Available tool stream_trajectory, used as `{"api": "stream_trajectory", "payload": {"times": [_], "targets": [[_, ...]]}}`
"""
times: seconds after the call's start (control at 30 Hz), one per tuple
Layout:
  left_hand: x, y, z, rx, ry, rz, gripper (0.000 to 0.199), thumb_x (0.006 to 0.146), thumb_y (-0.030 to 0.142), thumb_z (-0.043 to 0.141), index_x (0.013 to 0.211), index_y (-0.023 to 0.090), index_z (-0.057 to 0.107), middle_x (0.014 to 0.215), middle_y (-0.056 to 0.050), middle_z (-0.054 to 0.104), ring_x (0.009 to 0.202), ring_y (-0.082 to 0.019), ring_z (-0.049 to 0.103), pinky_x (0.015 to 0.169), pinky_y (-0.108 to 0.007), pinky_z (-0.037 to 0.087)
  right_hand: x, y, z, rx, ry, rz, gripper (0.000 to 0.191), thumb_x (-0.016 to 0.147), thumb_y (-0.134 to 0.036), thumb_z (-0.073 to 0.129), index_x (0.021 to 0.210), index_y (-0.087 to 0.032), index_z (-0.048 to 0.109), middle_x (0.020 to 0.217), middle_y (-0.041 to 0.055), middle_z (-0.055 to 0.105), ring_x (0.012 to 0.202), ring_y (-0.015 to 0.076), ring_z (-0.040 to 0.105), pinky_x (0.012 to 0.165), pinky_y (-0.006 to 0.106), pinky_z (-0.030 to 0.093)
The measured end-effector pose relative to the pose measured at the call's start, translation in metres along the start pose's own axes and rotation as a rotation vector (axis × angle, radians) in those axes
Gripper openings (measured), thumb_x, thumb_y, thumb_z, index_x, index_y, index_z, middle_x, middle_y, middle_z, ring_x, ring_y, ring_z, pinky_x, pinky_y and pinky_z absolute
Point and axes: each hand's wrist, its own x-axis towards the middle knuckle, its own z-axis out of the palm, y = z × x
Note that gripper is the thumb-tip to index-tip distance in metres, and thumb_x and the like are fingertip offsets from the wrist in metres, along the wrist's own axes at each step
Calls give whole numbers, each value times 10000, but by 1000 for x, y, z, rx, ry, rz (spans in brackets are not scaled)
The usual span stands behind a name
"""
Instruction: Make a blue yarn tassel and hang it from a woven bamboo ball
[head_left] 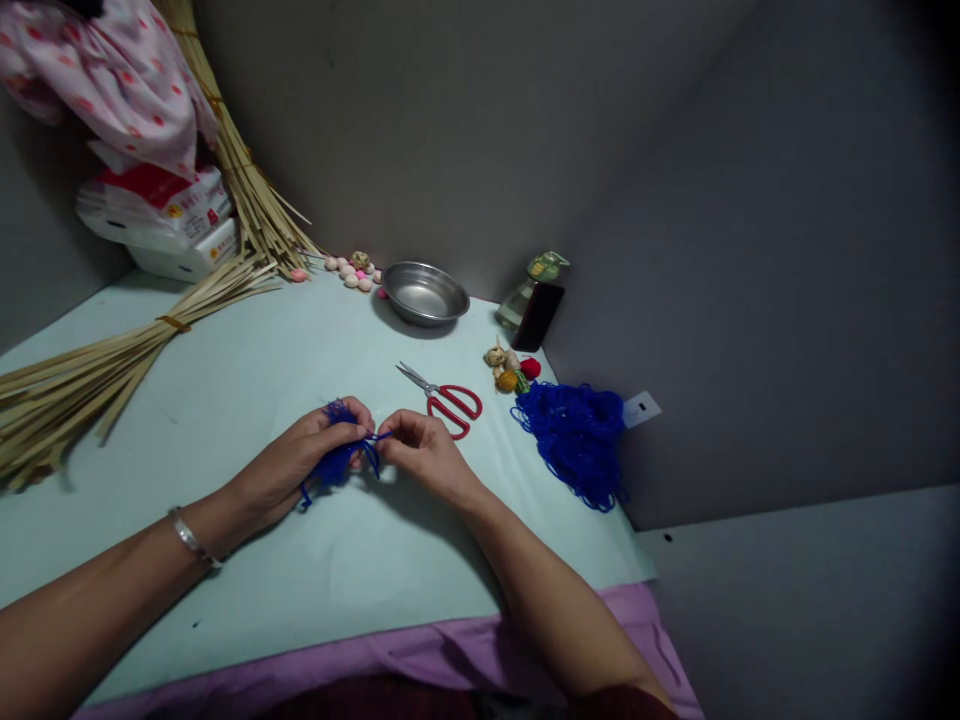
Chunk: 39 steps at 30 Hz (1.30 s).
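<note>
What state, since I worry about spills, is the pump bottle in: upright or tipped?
Upright: the pump bottle stands on the table, its green top uppermost.

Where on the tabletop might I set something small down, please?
Bare tabletop stretches between the lying straw bundle, the steel bowl and the left hand, which holds a blue thread tuft; another bare patch lies between the forearms. The right side is crowded: scissors, small ornaments, a blue cord heap and a phone.
</note>
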Motion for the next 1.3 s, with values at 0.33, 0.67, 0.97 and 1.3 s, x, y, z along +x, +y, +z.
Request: {"api": "stream_trajectory", "payload": {"times": [0.33,0.67,0.97,1.3], "targets": [[0,-2,-2,-49,17,6,262,804,419,777,895,232,616,609,42,636,570,-127,551,530,-220,418,1,3,-1,88,-21,-18,237,754,-354,786,793,-202,608,758,-16,613,664,123,517,698,311,402],[3,-5,-1,2,45,17,268,801,420,770,902,233,607,630,38,656,562,-136,578,514,-230,423,0,-3,-6,-25,-55,-15,482,873,-643,693,679,-222,562,656,1,573,623,144,479,658,330,362],[3,-5,0,41,73,12,248,808,425,732,874,224,604,651,26,628,556,-134,563,500,-245,419,2,-1,-3,94,105,-95,362,777,-516,827,800,-234,601,741,-16,614,650,137,504,654,313,392],[3,-6,0,89,67,5,333,757,472,788,873,233,587,583,32,639,514,-138,553,466,-226,405,3,-2,-6,330,-9,46,422,739,-517,889,825,-222,600,733,1,691,621,131,570,592,270,417]]}}
